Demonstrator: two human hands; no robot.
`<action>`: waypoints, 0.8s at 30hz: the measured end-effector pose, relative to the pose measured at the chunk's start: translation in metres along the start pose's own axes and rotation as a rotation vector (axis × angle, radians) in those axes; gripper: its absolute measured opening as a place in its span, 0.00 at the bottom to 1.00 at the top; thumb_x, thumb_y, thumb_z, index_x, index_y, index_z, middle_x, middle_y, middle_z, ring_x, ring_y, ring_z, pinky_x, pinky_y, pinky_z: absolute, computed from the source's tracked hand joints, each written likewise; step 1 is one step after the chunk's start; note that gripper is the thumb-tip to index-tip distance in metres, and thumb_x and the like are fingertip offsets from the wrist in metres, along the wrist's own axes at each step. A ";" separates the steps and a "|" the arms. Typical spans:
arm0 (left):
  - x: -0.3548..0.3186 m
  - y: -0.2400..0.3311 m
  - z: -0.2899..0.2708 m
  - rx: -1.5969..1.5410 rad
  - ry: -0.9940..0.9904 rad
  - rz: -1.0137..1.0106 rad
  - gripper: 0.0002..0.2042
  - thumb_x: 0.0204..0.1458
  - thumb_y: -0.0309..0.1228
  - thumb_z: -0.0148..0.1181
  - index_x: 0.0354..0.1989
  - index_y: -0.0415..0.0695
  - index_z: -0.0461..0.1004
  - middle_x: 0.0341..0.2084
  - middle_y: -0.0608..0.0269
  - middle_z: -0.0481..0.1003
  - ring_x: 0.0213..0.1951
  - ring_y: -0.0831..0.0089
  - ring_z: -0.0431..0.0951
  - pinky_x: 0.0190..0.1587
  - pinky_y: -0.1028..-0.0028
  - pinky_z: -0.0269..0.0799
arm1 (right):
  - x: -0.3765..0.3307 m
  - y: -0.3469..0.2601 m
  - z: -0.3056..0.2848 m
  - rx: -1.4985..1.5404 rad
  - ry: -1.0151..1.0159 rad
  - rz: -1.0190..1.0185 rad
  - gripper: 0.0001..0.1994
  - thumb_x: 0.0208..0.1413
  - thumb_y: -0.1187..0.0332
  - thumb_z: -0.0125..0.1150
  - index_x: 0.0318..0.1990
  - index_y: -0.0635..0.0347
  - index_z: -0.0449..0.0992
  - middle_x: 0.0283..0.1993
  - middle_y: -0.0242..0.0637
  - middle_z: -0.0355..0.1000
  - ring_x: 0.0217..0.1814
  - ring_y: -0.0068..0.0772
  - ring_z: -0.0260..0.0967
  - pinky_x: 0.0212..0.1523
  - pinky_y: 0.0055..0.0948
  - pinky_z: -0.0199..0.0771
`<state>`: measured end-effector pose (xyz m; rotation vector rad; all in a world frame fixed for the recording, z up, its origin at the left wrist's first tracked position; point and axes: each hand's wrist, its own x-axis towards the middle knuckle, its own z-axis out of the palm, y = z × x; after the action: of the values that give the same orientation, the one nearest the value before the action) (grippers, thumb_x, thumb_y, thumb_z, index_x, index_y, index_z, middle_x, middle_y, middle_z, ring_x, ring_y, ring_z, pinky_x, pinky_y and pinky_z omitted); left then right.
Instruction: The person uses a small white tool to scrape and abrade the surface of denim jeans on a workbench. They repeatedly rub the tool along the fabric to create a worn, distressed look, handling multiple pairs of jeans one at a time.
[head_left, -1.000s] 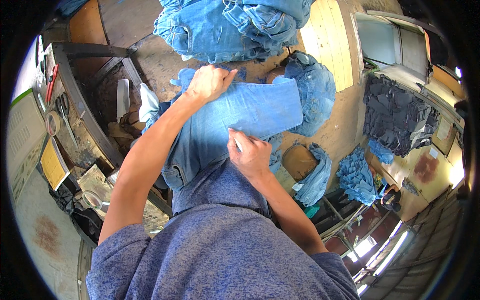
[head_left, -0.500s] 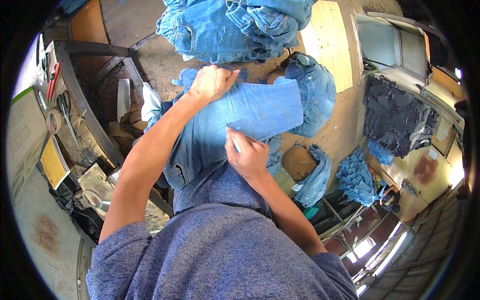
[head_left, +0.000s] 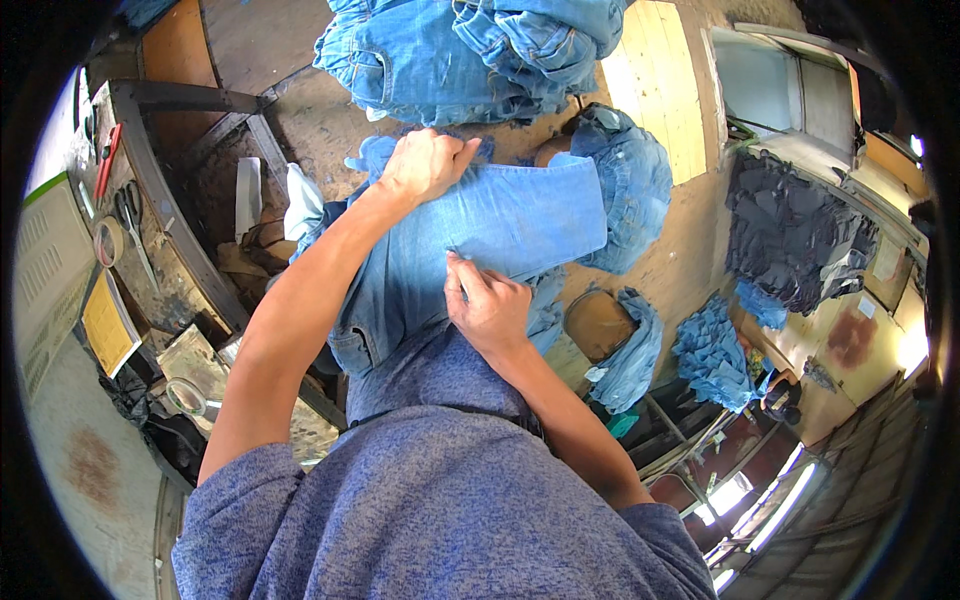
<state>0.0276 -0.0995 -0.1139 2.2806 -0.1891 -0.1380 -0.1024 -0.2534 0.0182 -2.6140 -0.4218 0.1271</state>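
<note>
A pair of light blue denim jeans lies across my lap, one leg stretched flat to the right. My left hand is closed on the far edge of the denim, its thumb toward the right. On the nearer side, my right hand has its fingers curled, with the thumb and fingertips pinched together against the cloth. A small dark mark or fold shows at those fingertips. Whatever the right fingers hold, if anything, is hidden. The waist part of the jeans bunches beneath my left forearm.
A tall pile of jeans stands ahead. More denim lies to the right, beside a brown round seat. Scissors and a tape roll rest on the left bench. Dark cloth pieces are heaped far right.
My right hand has shifted slightly left and up along the denim, and a small white thing seen between its fingers is out of sight now. My left hand has stayed put.
</note>
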 end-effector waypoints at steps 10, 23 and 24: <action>-0.018 0.043 -0.096 0.103 -0.126 -0.093 0.25 0.55 0.51 0.72 0.45 0.39 0.76 0.37 0.46 0.79 0.45 0.47 0.80 0.44 0.53 0.75 | -0.006 0.019 -0.042 0.447 0.035 0.356 0.07 0.62 0.70 0.70 0.47 0.56 0.83 0.32 0.40 0.85 0.29 0.33 0.85 0.29 0.28 0.80; -0.157 0.045 -0.130 0.263 0.183 -0.101 0.06 0.60 0.30 0.67 0.40 0.42 0.78 0.38 0.60 0.82 0.41 0.55 0.82 0.44 0.59 0.79 | -0.023 -0.010 -0.048 0.554 0.002 0.284 0.10 0.64 0.73 0.69 0.51 0.63 0.82 0.32 0.40 0.86 0.33 0.23 0.85 0.34 0.21 0.78; -0.159 0.050 -0.127 0.254 0.172 -0.129 0.07 0.63 0.31 0.64 0.44 0.42 0.75 0.36 0.57 0.82 0.39 0.51 0.83 0.41 0.57 0.79 | -0.025 -0.016 -0.045 0.550 0.008 0.265 0.10 0.64 0.73 0.70 0.51 0.62 0.82 0.32 0.40 0.86 0.33 0.23 0.85 0.34 0.20 0.78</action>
<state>-0.1127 -0.0093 0.0126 2.5430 0.0330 0.0180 -0.1227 -0.2682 0.0652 -2.1103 -0.0220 0.2774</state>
